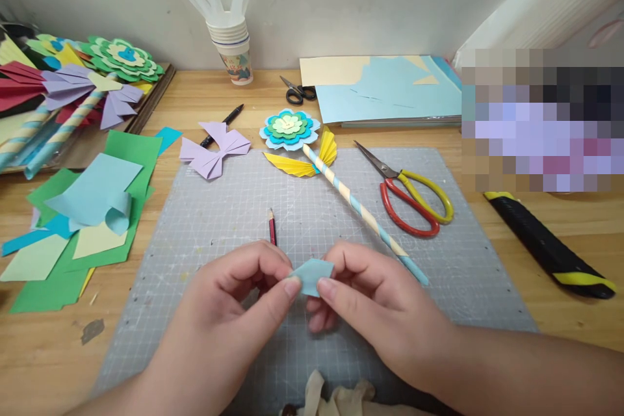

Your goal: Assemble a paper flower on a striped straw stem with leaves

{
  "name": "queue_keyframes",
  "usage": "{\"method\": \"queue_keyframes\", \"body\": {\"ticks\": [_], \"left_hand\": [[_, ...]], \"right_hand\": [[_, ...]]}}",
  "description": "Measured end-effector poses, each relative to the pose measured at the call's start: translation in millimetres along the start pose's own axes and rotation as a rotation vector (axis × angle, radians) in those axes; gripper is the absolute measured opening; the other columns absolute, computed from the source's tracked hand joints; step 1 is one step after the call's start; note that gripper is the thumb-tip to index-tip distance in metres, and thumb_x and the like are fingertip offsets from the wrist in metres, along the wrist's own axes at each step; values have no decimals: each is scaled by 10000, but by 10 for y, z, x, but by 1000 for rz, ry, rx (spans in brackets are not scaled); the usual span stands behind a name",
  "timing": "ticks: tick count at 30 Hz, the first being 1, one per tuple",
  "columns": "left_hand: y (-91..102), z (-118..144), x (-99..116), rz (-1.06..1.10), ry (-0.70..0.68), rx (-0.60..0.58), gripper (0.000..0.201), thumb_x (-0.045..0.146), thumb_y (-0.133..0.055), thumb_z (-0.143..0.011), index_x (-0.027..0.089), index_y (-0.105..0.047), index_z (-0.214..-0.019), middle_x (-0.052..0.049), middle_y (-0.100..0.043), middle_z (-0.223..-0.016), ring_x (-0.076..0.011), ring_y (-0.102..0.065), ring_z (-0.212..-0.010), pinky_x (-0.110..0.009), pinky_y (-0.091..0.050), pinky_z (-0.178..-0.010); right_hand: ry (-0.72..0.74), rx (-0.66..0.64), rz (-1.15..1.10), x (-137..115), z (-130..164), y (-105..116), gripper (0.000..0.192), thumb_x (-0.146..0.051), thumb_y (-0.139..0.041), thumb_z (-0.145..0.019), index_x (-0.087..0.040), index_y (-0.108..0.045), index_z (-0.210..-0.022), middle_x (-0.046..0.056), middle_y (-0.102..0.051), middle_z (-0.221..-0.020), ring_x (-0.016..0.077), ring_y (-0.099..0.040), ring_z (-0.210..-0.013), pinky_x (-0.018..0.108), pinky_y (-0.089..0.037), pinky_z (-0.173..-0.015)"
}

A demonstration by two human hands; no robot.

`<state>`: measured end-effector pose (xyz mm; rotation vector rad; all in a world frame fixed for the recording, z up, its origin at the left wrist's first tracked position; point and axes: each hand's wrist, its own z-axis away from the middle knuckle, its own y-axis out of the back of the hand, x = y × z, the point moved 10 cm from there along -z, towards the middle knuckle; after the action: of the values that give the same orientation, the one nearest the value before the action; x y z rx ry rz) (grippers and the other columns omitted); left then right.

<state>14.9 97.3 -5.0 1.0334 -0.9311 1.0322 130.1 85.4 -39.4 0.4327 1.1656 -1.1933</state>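
Both hands meet low over the grey cutting mat (205,221). My left hand (234,312) and my right hand (375,312) pinch a small light blue piece of paper (312,275) between thumbs and fingers. A red pencil (272,227) lies on the mat just beyond my left hand, partly hidden by it. A striped paper stick with yellow folded leaves (341,185) lies diagonally to the right, its lower end close to my right hand. At the stick's top end rests a layered blue and green paper flower (289,129).
Red and yellow scissors (414,198) lie on the mat's right. A purple paper bow (214,151), a black pen (229,118), small black scissors (297,91), blue sheets (390,94), paper scraps (92,208) at left, a cup (234,52), a black and yellow tool (550,247).
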Motion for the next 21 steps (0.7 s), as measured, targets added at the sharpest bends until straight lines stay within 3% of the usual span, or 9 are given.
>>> {"method": "queue_keyframes", "body": {"ticks": [10, 15, 21], "left_hand": [[22, 5, -45, 55, 22, 39, 145, 250, -646, -760, 210, -618, -624, 40, -576, -599, -102, -508, -592, -180, -410, -544], [-18, -5, -171, 154, 134, -6, 173, 283, -655, -761, 201, -604, -618, 46, -540, -559, -96, -464, -562, -185, -382, -533], [-158, 23, -315, 323, 308, -90, 216, 349, -696, -704, 189, -598, -595, 46, -493, -500, -96, -401, -510, -216, -316, -512]], "right_hand": [[-73, 5, 71, 34, -22, -3, 215, -308, -549, -856, -186, -472, -695, -44, -569, -624, 75, -570, -500, 205, -430, -513], [-35, -50, 173, 37, -1, -22, 270, -343, -497, -898, -184, -482, -679, -45, -520, -597, 76, -540, -477, 211, -386, -489], [-96, -59, -16, 86, 12, -94, 287, -397, -565, -827, -198, -450, -655, -75, -488, -515, 52, -457, -357, 189, -346, -403]]}}
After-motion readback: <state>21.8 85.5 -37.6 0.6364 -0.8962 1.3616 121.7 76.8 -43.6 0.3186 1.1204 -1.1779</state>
